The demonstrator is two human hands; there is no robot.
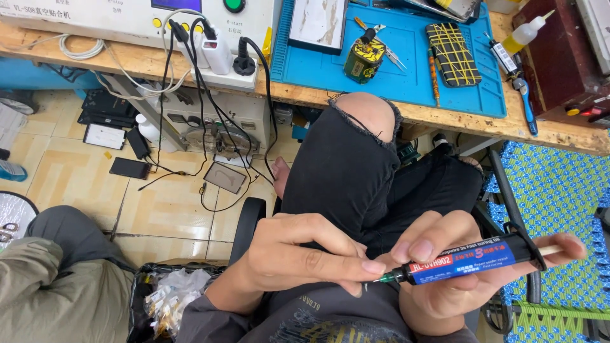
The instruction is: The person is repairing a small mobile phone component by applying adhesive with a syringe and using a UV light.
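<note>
A black syringe (pixel 467 259) is gripped over the lap by the right hand (pixel 457 267); its green tip (pixel 383 277) is pinched by the left hand (pixel 298 257). Fluid could be squirted out if the plunger (pixel 554 249) is pressed.

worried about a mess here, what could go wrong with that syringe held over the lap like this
The left hand pinches right at the green needle tip of the syringe, so a slip might prick a fingertip. The right hand has a finger by the plunger; an accidental press could squeeze the contents onto the fingers or the black trousers below.
</note>
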